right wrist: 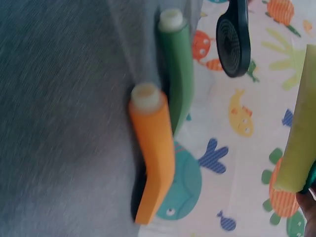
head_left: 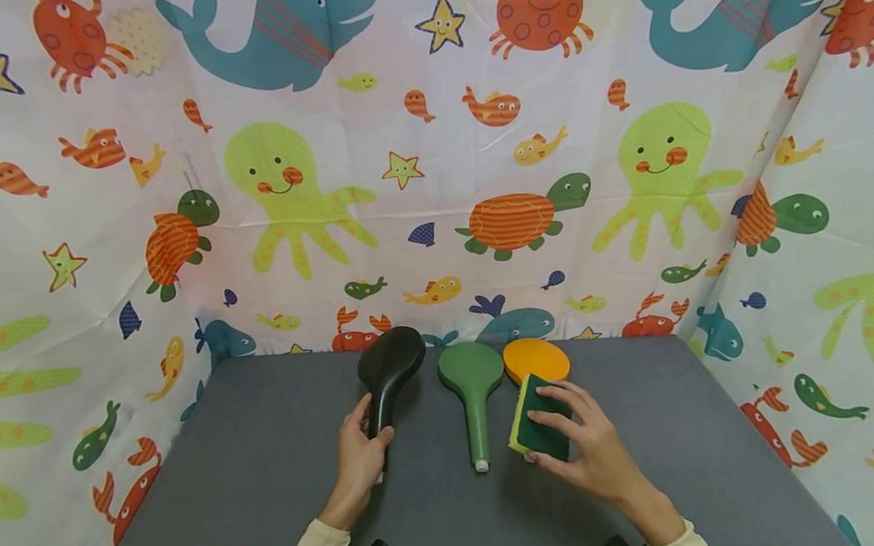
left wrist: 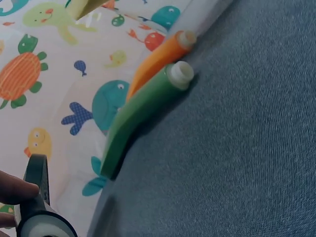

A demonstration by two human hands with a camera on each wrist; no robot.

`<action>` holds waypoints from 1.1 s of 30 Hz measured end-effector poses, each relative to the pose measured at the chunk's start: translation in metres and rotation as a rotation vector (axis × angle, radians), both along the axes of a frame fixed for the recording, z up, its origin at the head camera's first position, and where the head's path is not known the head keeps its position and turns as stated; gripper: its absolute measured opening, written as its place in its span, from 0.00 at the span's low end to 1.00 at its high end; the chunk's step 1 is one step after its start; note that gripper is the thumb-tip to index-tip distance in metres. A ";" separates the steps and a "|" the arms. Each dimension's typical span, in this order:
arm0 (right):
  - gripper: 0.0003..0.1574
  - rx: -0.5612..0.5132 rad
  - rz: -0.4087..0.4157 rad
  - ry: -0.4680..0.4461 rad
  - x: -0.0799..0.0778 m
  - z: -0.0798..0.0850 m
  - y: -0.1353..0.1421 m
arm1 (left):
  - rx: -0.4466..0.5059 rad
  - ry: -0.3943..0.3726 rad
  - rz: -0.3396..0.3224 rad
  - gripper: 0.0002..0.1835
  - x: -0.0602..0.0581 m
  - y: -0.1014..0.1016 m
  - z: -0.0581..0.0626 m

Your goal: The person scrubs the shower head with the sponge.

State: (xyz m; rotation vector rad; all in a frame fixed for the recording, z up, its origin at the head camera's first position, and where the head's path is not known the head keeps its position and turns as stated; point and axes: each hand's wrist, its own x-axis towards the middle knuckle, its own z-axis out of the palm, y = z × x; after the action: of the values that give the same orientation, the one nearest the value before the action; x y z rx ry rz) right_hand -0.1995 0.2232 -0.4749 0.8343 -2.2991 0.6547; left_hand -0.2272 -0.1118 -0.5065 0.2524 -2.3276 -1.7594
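Observation:
My left hand (head_left: 362,461) grips a black shower head (head_left: 392,363) by its handle, lifted over the grey table. In the right wrist view, the nozzle face of the black shower head (right wrist: 230,45) shows. My right hand (head_left: 598,451) holds a yellow sponge with a dark green scouring side (head_left: 549,421), thumb at its lower edge and fingers across the green side. A green shower head (head_left: 473,375) lies face down between the hands. Behind the sponge lies an orange shower head (head_left: 536,357); its handle is mostly hidden in the head view but plain in the right wrist view.
The grey table (head_left: 282,449) ends at a white curtain (head_left: 421,265) printed with sea animals, which rises behind it and along both sides. Green and orange shower heads lie side by side, handles toward me, white threaded ends nearest.

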 end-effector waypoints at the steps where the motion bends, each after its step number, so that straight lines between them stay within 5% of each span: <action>1: 0.35 0.000 -0.009 -0.002 -0.001 0.000 0.003 | -0.009 -0.003 0.006 0.37 -0.001 0.000 -0.001; 18: 0.34 0.009 -0.167 -0.061 -0.017 -0.019 0.045 | -0.099 -0.026 0.043 0.39 -0.015 0.010 -0.017; 33: 0.31 0.002 -0.265 -0.125 -0.029 -0.038 0.072 | -0.047 -0.111 0.031 0.41 -0.024 0.019 -0.028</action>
State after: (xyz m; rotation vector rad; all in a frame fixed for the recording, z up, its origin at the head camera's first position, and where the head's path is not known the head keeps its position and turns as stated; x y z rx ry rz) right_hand -0.2286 0.2951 -0.5130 0.4879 -2.4659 0.5999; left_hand -0.2510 -0.0931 -0.5346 0.3848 -2.4246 -1.7147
